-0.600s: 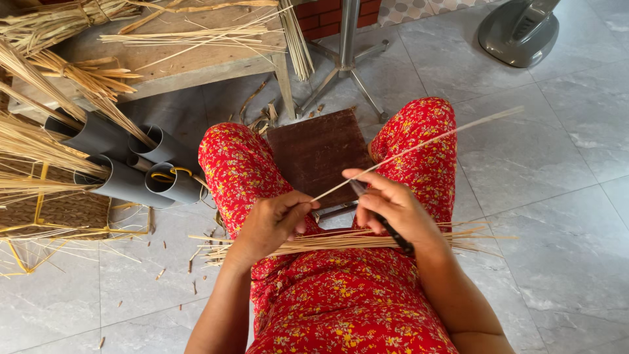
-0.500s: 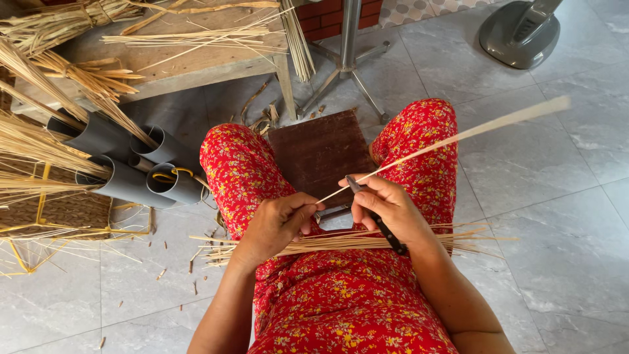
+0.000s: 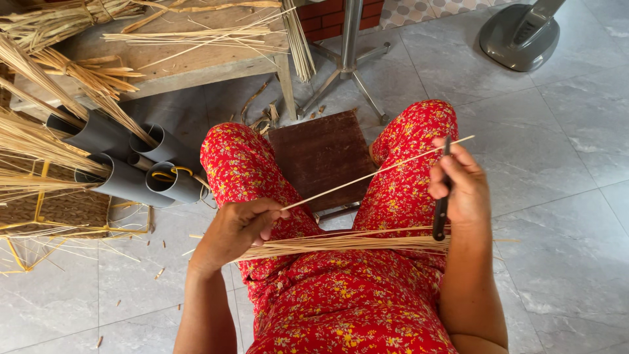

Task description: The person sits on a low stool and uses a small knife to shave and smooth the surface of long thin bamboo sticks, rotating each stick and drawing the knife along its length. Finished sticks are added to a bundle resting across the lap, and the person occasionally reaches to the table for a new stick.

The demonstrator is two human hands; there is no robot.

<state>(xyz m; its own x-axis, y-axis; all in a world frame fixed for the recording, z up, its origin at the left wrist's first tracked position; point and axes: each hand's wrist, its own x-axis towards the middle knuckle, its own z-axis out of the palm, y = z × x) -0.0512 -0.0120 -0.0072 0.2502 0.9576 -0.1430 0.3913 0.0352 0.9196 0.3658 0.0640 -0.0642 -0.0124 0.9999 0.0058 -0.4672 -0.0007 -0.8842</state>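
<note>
My left hand pinches one end of a thin pale bamboo strip that slants up to the right across my lap. At the strip's far end, my right hand grips a dark-handled knife, held upright over my right knee. A bundle of similar thin strips lies across my thighs on the red flowered cloth, under both hands. A dark brown wooden board lies on the floor between my knees.
Several grey tubes holding straw lie at the left beside a woven basket. A low wooden table with loose strips stands ahead, a metal stand behind it, a grey fan base at the top right.
My right hand has slid with the knife from the middle of my lap out to the right, along the strip to its far end. The left hand has stayed holding the near end.
</note>
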